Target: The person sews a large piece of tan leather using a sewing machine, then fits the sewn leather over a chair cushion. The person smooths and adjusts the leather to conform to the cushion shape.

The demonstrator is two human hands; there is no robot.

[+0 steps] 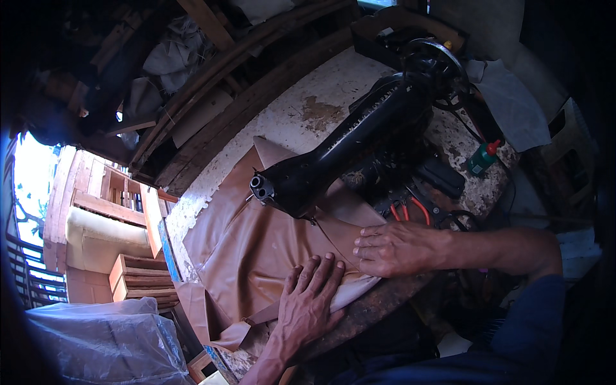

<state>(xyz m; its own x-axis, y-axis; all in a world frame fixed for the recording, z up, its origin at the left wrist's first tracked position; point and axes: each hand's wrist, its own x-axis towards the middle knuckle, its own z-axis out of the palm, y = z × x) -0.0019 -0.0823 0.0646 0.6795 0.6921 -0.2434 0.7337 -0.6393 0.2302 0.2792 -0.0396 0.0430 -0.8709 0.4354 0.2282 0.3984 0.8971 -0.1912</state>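
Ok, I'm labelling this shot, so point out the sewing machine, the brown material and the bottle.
Sewing machine (364, 131): head view, on its black arm.
Brown material (253, 234): head view, on its creased middle.
Bottle (479, 160): head view, on its green body.

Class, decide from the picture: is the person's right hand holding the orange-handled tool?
No: the right hand is on the brown sheet, while the orange-handled tool lies ungripped nearby.

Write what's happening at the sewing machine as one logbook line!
left hand: spread on brown material | right hand: curled, on brown material | sewing machine: partly over brown material | green bottle: right of sewing machine
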